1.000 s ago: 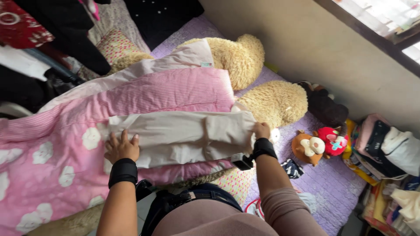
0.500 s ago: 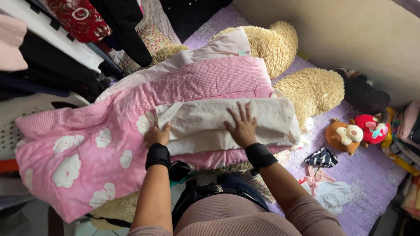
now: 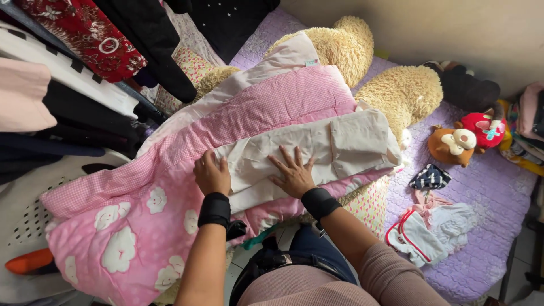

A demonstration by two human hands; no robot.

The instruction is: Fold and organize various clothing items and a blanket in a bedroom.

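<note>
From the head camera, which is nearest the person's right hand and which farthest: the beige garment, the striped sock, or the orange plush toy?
1. Beige garment: directly under the right hand.
2. Striped sock: to its right, on the purple mattress.
3. Orange plush toy: farther right, by the wall.

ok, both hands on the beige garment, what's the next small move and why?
Probably sweep the right hand toward the pocket end of the beige garment. It lies flat, fingers spread, mid-garment, while the left hand pins the other end on the pink quilt. Creases show near the pocket, so smoothing outward seems apt.
</note>
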